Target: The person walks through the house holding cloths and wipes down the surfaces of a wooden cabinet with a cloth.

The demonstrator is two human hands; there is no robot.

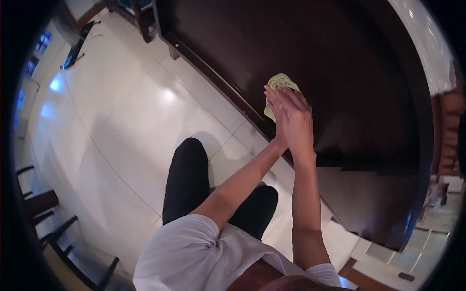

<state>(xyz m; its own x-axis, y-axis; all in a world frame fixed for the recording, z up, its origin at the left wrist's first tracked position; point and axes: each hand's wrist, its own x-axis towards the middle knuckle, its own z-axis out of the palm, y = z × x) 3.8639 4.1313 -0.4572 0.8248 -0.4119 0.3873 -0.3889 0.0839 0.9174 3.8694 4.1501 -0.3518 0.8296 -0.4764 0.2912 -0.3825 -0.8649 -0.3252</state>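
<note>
A pale yellow-green cloth (280, 79) lies bunched on the dark brown wooden panel (349, 63), close to its raised left edge. My left hand (277, 114) presses against the cloth, fingers pointing up the view and partly hidden. Crossing over it, my right hand (298, 116) overlaps the left and bends its fingers down onto the cloth. Both hands are together, with the wrists nearly touching. Part of the cloth is hidden under the fingers.
Pale floor tiles (121, 126) stretch along the panel's left side, where my dark-clothed knees (187, 174) are. Dark chair parts (46, 208) stand at the lower left. Clear plastic sheeting (429, 43) hangs at the upper right, beside a reddish-brown piece (449, 131).
</note>
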